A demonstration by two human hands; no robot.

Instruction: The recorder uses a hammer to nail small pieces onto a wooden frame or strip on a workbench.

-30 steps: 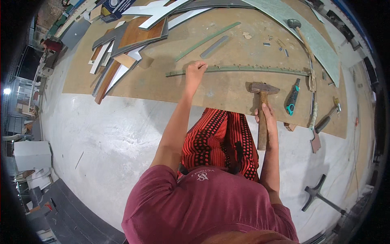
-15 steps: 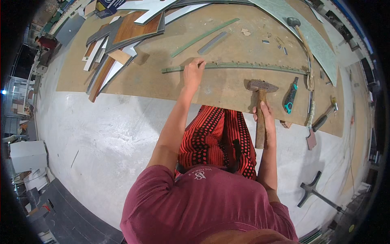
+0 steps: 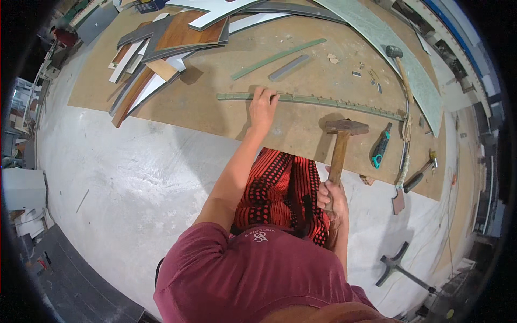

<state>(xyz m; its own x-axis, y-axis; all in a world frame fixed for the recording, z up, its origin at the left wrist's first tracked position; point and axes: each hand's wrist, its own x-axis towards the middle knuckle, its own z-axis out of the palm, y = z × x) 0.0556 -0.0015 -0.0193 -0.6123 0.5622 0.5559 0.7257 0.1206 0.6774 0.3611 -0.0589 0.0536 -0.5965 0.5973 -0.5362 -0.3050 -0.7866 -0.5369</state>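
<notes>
My left hand [image 3: 263,106] presses down on a long, thin green strip [image 3: 344,102] studded with small nails, which lies across a brown board [image 3: 215,102] on the floor. My right hand [image 3: 331,196] grips the wooden handle of a hammer [image 3: 340,145]. Its steel head hangs just above the board, short of the strip and to the right of my left hand.
Offcuts of wood and laminate [image 3: 161,48] pile up at the board's far left. Two short strips [image 3: 280,59], a mallet [image 3: 399,64], a teal-handled knife [image 3: 380,146] and a chisel [image 3: 420,175] lie to the right. A dark metal tool [image 3: 401,269] rests on the concrete floor.
The view has shifted a little, and the hammer head now sits slightly lower. My left hand stays on the strip.
</notes>
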